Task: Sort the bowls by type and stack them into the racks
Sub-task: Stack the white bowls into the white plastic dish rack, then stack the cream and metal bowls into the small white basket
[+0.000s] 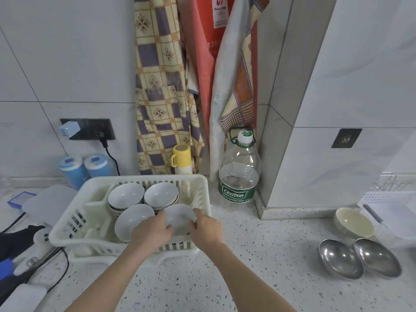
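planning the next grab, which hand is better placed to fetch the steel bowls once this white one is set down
Right. The two steel bowls lie on the counter on the right hand's side; the left hand would have to cross over. Both hands now hold the white bowl in the rack.

Your left hand [151, 230] and right hand [208, 228] both hold the rim of a white bowl [180, 218] at the near right corner of the white rack [67, 230] on the speckled bench [258, 262]. Three more stacks of white bowls [126, 194] fill the rack beside it. Well to your right lie two steel bowls [340, 258], touching each other, with a cream bowl [354, 222] just behind them
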Demonstrator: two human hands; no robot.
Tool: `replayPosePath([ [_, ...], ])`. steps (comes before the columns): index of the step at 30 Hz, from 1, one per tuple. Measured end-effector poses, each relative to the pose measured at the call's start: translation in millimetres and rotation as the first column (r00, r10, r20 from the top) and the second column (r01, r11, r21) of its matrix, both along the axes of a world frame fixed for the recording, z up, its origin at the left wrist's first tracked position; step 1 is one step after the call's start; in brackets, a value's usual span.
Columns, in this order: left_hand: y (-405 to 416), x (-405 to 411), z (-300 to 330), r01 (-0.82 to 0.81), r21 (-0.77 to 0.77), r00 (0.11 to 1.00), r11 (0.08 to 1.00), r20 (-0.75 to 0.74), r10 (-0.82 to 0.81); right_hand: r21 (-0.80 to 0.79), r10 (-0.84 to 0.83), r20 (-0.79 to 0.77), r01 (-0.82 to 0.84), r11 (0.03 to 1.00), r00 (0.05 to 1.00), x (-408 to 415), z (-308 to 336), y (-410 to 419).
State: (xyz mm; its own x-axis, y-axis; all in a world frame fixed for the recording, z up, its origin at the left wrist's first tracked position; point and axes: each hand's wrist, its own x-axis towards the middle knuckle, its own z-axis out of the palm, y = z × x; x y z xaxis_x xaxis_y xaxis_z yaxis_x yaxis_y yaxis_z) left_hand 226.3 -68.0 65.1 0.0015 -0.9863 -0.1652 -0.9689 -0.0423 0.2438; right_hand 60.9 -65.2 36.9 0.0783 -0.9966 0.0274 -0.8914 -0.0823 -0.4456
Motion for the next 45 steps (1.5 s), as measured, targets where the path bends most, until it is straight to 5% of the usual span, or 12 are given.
replayPosePath([
  [2, 5, -9, 8, 0.013, -0.002, 1.0, 1.0, 0.018, -0.013, 0.002, -0.032, 0.27, 0.032, 0.999, 0.962, -8, -3, 12],
  [4, 9, -19, 15, 0.012, -0.013, 1.0, 1.0, 0.018, -0.012, 0.066, -0.084, 0.566, 0.056, 0.996, 0.82, -18, -6, 24],
  [6, 14, -33, 20, 0.032, -0.006, 0.999, 0.999, 0.008, -0.032, 0.112, -0.137, 0.693, 0.083, 0.99, 0.708, -35, -10, 38],
  [18, 54, -202, -21, 0.142, 0.178, 0.926, 0.974, -0.371, -0.068, 0.269, -0.397, 0.799, 0.322, 0.908, 0.452, -221, -29, 102],
  [27, 119, -403, -51, 0.089, 0.433, 0.686, 0.897, -0.679, 0.259, 0.304, -0.477, 0.808, 0.45, 0.84, 0.345, -419, -27, 156],
  [31, 151, -475, -57, 0.138, 0.514, 0.63, 0.847, -0.705, 0.325, 0.4, -0.584, 0.791, 0.568, 0.719, 0.183, -486, -33, 193],
  [36, 177, -535, -63, 0.25, 0.565, 0.672, 0.787, -0.686, 0.279, 0.512, -0.64, 0.762, 0.695, 0.504, -0.098, -532, -43, 228],
  [45, 204, -593, -79, 0.374, 0.617, 0.728, 0.693, -0.658, 0.193, 0.553, -0.565, 0.734, 0.815, 0.175, -0.377, -591, -62, 287],
])
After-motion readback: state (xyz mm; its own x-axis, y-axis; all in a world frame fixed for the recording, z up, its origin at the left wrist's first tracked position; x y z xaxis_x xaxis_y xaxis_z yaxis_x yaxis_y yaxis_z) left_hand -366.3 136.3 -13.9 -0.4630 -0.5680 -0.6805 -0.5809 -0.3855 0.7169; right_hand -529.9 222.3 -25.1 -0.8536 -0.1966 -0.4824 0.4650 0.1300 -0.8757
